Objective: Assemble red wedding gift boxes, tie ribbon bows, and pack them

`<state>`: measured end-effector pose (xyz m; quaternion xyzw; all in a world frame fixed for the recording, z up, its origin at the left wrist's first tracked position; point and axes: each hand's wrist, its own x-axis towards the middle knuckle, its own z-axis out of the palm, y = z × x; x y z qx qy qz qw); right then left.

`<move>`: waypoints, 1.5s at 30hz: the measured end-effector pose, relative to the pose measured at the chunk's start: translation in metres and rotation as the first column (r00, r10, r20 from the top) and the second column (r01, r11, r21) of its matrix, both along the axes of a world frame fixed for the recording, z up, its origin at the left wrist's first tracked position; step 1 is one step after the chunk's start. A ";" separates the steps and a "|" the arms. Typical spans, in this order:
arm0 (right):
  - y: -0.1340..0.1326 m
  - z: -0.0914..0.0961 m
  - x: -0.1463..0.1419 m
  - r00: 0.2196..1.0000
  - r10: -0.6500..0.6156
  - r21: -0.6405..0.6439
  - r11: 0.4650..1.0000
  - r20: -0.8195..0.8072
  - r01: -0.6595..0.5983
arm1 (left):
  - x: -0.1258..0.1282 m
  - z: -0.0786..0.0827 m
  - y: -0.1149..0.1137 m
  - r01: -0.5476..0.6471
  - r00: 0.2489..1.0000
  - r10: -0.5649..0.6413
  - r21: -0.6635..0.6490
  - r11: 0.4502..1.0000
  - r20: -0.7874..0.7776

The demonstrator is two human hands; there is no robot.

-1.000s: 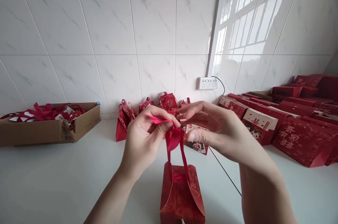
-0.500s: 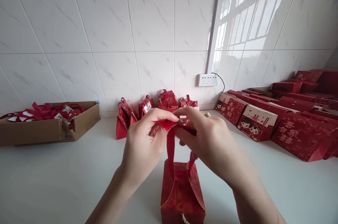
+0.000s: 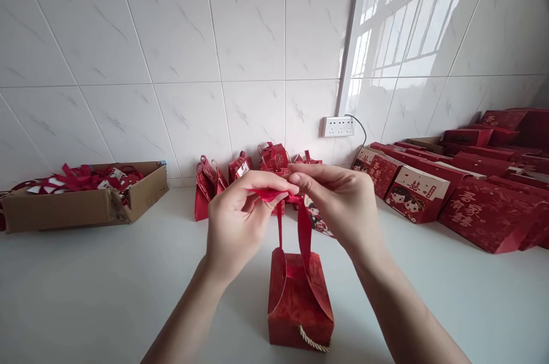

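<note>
A small red gift box [image 3: 300, 312] stands on the white table, with a gold twisted cord [image 3: 315, 341] at its near side. From its top two lengths of red ribbon [image 3: 304, 232] run up to my hands. My left hand [image 3: 244, 209] is closed in a pinch on the ribbon, whose folded part shows between thumb and fingers. My right hand [image 3: 334, 198] pinches at the ribbon too, its fingertips meeting those of my left. The exact shape of the ribbon between the fingertips is partly hidden.
At left lies a cardboard box [image 3: 68, 212] holding red ribbons and tags. Several finished-looking red gift boxes [image 3: 206, 195] stand by the tiled wall behind my hands. Many red boxes [image 3: 493, 215] are stacked at right. A power socket [image 3: 338, 127] is on the wall.
My right hand has shifted and turned, its fingers now extending level toward the left hand. The ribbon lengths hang tauter and straighter. The view has tilted a little, showing more of the box.
</note>
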<state>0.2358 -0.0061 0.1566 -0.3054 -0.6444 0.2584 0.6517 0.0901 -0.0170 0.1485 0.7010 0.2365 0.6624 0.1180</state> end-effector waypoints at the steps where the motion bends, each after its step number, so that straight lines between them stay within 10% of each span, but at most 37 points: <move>1: 0.002 -0.001 -0.001 0.996 -0.035 -0.013 0.999 -0.080 0.034 | -0.001 -0.001 0.000 0.054 0.997 -0.052 -0.032 0.998 0.055; 5: 0.005 -0.005 0.010 0.961 -0.079 -0.080 0.995 -0.265 0.060 | -0.010 -0.010 -0.001 0.196 0.947 -0.148 -0.147 0.970 0.285; 15: -0.027 -0.021 0.010 0.874 0.483 -0.412 0.787 -0.050 -0.459 | 0.003 -0.014 -0.008 0.130 0.972 -0.084 -0.205 0.970 0.219; 21: -0.026 -0.002 0.015 0.888 0.460 -0.342 0.837 0.018 -0.427 | 0.003 0.000 -0.018 0.112 0.992 -0.092 -0.281 0.953 0.083; 26: -0.027 -0.003 0.025 0.887 0.357 -0.248 0.924 0.293 -0.290 | 0.000 0.001 -0.017 0.197 0.980 -0.171 -0.397 0.896 0.101; 29: -0.027 -0.007 0.026 0.868 -0.001 0.085 0.995 0.497 -0.047 | 0.003 0.002 -0.018 0.256 0.967 -0.239 -0.397 0.881 0.094; 33: -0.024 -0.014 0.024 0.763 -0.415 0.376 0.894 0.495 0.242 | 0.009 0.004 -0.023 0.259 0.964 -0.260 -0.401 0.879 0.053; 39: -0.034 -0.017 0.025 0.935 -0.044 -0.101 0.991 0.352 0.085 | 0.014 0.003 -0.028 0.167 0.978 -0.205 -0.427 0.889 -0.043; 45: -0.044 -0.021 0.039 0.966 0.236 -0.180 0.960 0.108 -0.214 | 0.015 0.005 -0.032 0.140 0.975 -0.198 -0.403 0.904 -0.105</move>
